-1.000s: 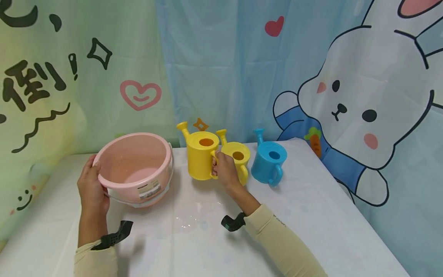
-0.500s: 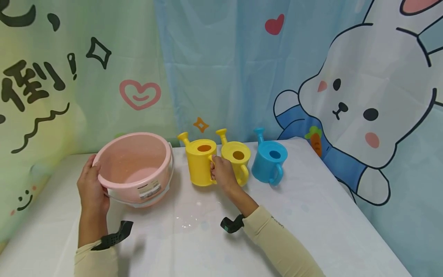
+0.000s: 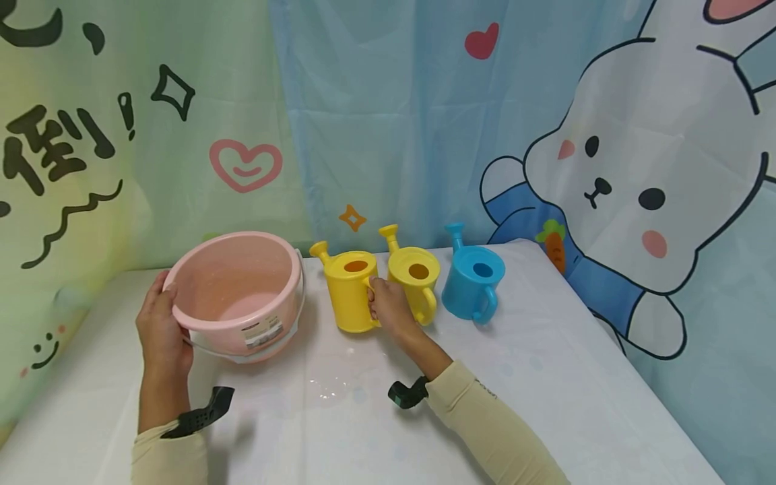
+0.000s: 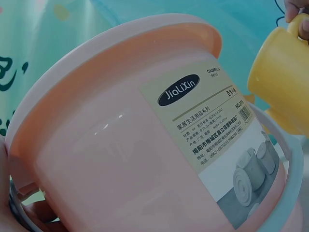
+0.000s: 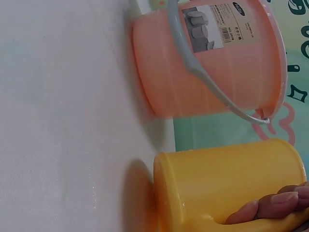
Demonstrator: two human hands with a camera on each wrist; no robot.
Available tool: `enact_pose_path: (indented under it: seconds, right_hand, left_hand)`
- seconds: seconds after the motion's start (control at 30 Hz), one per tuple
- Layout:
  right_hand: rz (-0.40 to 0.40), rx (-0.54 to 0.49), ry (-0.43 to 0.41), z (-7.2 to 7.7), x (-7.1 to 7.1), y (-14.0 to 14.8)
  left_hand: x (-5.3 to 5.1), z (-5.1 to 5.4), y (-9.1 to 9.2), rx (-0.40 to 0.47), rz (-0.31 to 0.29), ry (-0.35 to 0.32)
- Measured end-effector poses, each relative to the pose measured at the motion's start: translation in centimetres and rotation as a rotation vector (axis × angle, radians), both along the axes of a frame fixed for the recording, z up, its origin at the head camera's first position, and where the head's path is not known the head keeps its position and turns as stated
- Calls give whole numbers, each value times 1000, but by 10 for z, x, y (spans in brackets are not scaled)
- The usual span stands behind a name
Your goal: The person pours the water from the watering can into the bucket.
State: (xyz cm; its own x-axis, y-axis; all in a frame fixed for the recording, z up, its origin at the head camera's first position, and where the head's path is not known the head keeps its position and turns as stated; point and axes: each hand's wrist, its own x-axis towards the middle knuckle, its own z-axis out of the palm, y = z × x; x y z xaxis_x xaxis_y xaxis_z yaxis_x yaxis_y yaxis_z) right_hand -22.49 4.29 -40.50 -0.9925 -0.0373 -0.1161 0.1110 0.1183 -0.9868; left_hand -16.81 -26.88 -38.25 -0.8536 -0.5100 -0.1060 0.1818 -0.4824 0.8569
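Right hand [image 3: 391, 306] grips yellow can [image 3: 349, 296], handle [image 5: 260, 226] partly hidden.

The head camera looks forward and down from above the near side of the table [image 3: 339, 438], far enough back to take in the left hand [image 3: 165, 327], the right hand [image 3: 391, 304] and the printed backdrop [image 3: 364, 114]. The left wrist camera faces the far side, so close to the pink bucket [image 4: 111, 140] that its wall fills most of the view. The right wrist camera, turned sideways, looks low across the table, nearest the left yellow watering can [image 5: 227, 176]. Both wrist views share the bucket's label [image 4: 207, 130] and that can.
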Motion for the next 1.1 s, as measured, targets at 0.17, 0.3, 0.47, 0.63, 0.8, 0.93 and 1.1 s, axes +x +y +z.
enact_pose_path:
  seconds: [0.17, 0.3, 0.47, 0.63, 0.8, 0.93, 1.1]
  right_hand:
    - [11, 17, 15, -2, 4, 1]
    - [24, 39, 22, -5, 10, 3]
    - [61, 38, 56, -14, 17, 3]
    - [111, 45, 98, -20, 23, 4]
    - [122, 32, 94, -22, 28, 6]
    - [131, 24, 84, -22, 30, 8]
    - [191, 69, 76, -21, 33, 12]
  left_hand:
    - [-1, 0, 1, -13, -2, 5]
    - [-1, 0, 2, -13, -5, 7]
    - [0, -2, 2, -14, -6, 5]
    - [1, -1, 1, -23, -5, -1]
    - [1, -1, 1, -23, -4, -5]
    - [1, 1, -1, -30, -9, -10]
    - [0, 1, -1, -22, -6, -13]
